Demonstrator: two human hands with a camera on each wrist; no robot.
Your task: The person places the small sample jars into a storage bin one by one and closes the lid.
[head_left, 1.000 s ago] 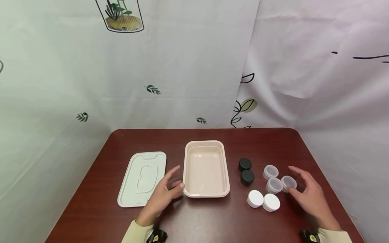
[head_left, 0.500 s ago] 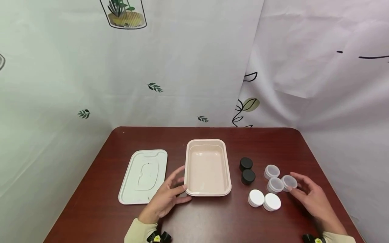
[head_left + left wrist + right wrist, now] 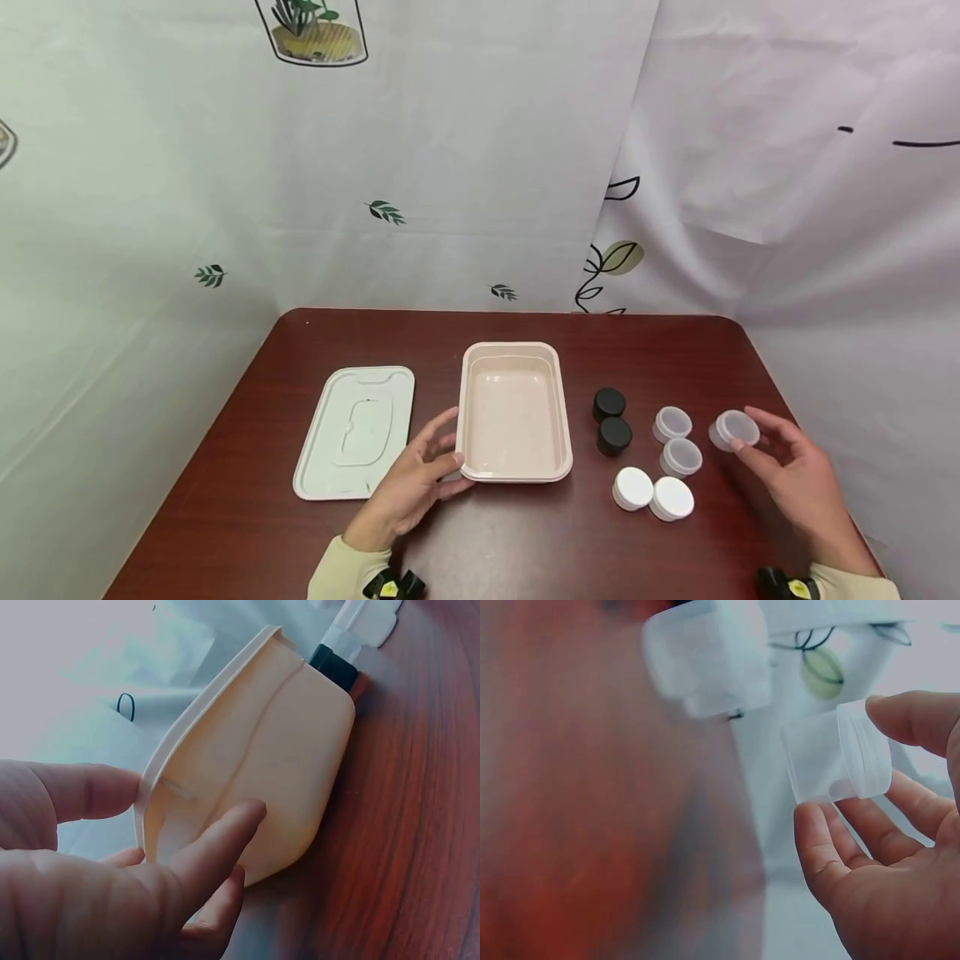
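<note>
Early stage, we judge: one jar (image 3: 732,431) raised, tray (image 3: 516,417) bare.
Lower right, right hand (image 3: 801,482) pinches it; lower centre, left hand (image 3: 414,490) spread against tray; six jars (image 3: 672,498) untouched.

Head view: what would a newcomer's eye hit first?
Probably the tray, big and pale mid-table, with the left grip touching its near left corner. Next, the right grip at far right, holding a clear jar. Then the white lid, flat left of the tray.
</note>
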